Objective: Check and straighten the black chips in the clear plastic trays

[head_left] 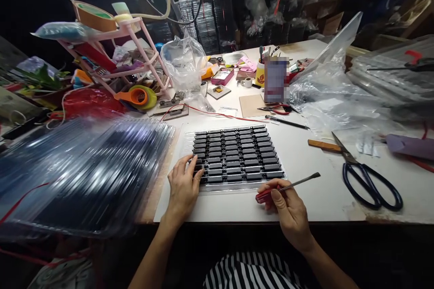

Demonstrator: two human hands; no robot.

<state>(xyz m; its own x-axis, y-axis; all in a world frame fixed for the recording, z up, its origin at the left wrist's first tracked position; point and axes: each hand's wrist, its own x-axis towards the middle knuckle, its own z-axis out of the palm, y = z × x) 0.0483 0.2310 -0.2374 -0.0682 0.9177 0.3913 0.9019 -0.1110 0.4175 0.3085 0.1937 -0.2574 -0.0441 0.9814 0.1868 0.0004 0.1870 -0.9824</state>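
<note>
A clear plastic tray [225,186] lies on the table before me, filled with rows of black, chip-like parts [232,164] with pins along their edges. At the tray's near left corner, my left hand [183,185] has thumb and fingertips around one black chip [198,167], which still sits in its row. My right hand [288,207] is closed around the red handle of a flat-blade screwdriver [301,181], just off the tray's near right corner. The blade points right and slightly up, touching nothing.
Left of the tray is a tall stack of plastic-wrapped trays [84,171]. Scissors [362,176], a wooden-handled tool [323,145], a black pen [288,122] and red-handled pliers [280,108] lie to the right. Behind stand a pink rack [149,45], a tape dispenser [139,96] and plastic bags [325,76].
</note>
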